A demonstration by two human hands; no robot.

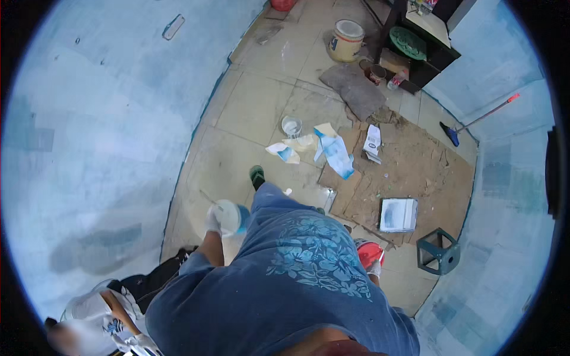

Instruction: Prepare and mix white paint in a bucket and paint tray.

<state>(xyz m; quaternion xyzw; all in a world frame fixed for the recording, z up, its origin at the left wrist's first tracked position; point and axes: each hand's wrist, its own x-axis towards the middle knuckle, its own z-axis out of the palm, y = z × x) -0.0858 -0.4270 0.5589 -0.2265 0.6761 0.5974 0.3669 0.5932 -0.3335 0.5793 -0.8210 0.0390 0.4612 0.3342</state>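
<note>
In a white glove, my left hand (212, 222) is closed at the edge of a bucket (228, 217) with a whitish round top and a blue side. A thin stick-like piece (209, 197) shows beside the fingers; blur hides whether the hand touches it. On the other side of my body, my gloved right hand (374, 270) is closed at the edge of a red bucket (369, 251). My shirt covers part of that bucket and of the right arm. Below my left side, a green sandal (256, 174) is on my foot.
Ahead lie a small white tub (291, 126), torn blue-and-white paper (336, 152) and flattened cardboard (415, 166). On the right are a paint tray (398, 215) and a green stool (438, 251). A person (113, 314) is at lower left. A broom (454, 134) leans by the wall.
</note>
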